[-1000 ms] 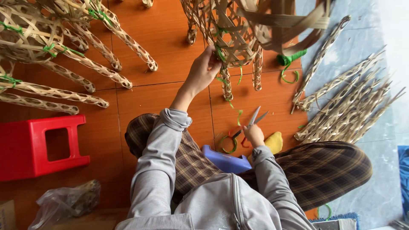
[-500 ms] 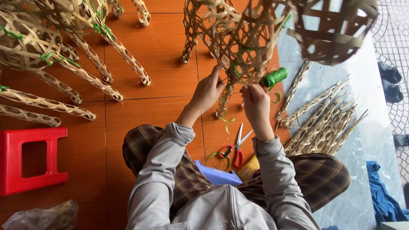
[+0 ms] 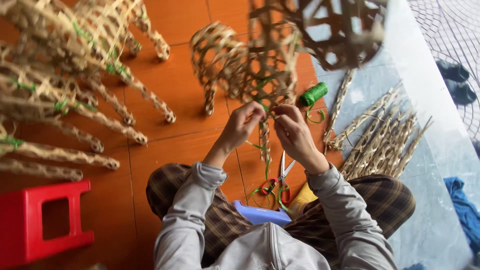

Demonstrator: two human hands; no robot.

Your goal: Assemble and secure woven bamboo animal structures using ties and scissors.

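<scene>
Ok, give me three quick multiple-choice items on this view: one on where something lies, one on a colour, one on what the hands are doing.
1. Where do the scissors lie?
A. On the red stool
B. On the floor between the person's forearms
C. On top of the woven frame

2. What colour is the spool of twine?
A. Green
B. Blue
C. White

3. What state are the hands in?
A. Both resting on the knees
B. One holding the scissors
C. Both raised at the woven frame, pinching green twine

Answers: 1 B, the scissors rest on the orange tiles below the left hand and right hand. 2 A, the spool is bright green. 3 C, both hands' fingers meet at one frame leg with a green strand.
</scene>
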